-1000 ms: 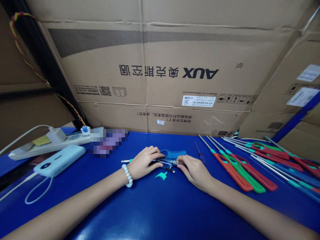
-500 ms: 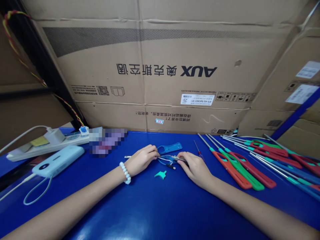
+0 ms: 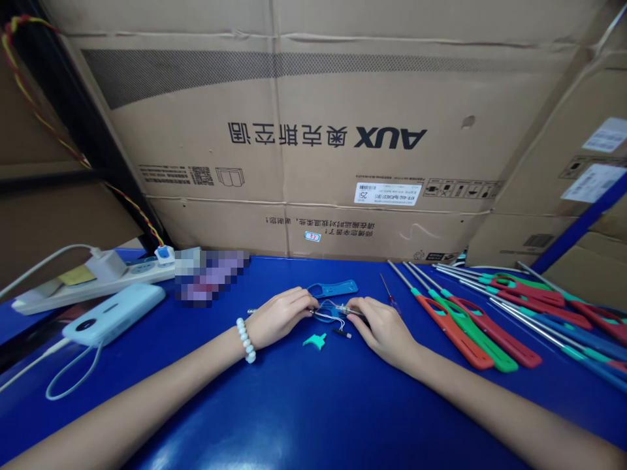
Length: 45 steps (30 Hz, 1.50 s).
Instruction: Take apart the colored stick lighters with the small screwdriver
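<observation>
Blue plastic marks the work at the middle of the surface (image 3: 313, 418): an opened lighter body (image 3: 329, 312) lies between the two hands, its thin wires (image 3: 327, 316) spilling toward the near side. The left hand (image 3: 279, 315) rests on the metal tube (image 3: 255, 311) end, fingers curled down over it in a light pinch; how firm that grip is I cannot tell. The right hand (image 3: 382, 326) has its fingertips closed on the small clear part (image 3: 349, 309) at the wires' right end. A separate blue shell half (image 3: 333, 288) lies just beyond the hands, and a teal trigger (image 3: 314, 340) sits loose on the near side, apart from both. A small black-tipped piece (image 3: 343, 333) lies just right of it. So the assembly looks, by my judgement, about midway: innards being seated, with trigger and cover still off. A small screwdriver (image 3: 390, 295) lies untouched to the right. Farther right, finished lighters (image 3: 470, 333) in red, green and blue lie in a row. At far left sit a power strip (image 3: 93, 277) and a power bank (image 3: 115, 313); cardboard boxes (image 3: 313, 130) stand behind.
</observation>
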Tool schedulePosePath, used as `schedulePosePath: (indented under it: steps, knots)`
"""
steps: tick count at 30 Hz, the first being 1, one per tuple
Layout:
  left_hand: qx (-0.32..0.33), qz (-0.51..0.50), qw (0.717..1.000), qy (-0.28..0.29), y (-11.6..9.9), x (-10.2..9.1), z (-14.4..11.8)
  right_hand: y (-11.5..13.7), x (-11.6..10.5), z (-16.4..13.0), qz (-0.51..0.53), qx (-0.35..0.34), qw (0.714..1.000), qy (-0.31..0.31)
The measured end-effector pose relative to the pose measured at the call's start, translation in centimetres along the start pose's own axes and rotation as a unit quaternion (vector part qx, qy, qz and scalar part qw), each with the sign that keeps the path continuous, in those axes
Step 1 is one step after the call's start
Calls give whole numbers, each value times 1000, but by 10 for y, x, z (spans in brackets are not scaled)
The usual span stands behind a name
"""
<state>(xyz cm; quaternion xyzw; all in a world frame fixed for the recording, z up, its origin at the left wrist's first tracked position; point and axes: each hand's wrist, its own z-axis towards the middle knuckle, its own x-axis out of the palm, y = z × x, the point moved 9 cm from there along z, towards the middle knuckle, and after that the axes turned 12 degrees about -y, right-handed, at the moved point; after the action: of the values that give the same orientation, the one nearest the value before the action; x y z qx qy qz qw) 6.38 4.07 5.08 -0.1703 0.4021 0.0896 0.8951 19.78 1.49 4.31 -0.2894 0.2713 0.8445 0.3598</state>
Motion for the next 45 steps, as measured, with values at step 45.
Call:
schedulePosePath:
  steps: [45]
  knots:
    - [50,-34,996,-68,-48,-1,2,18,4,0,143,55,988,-12]
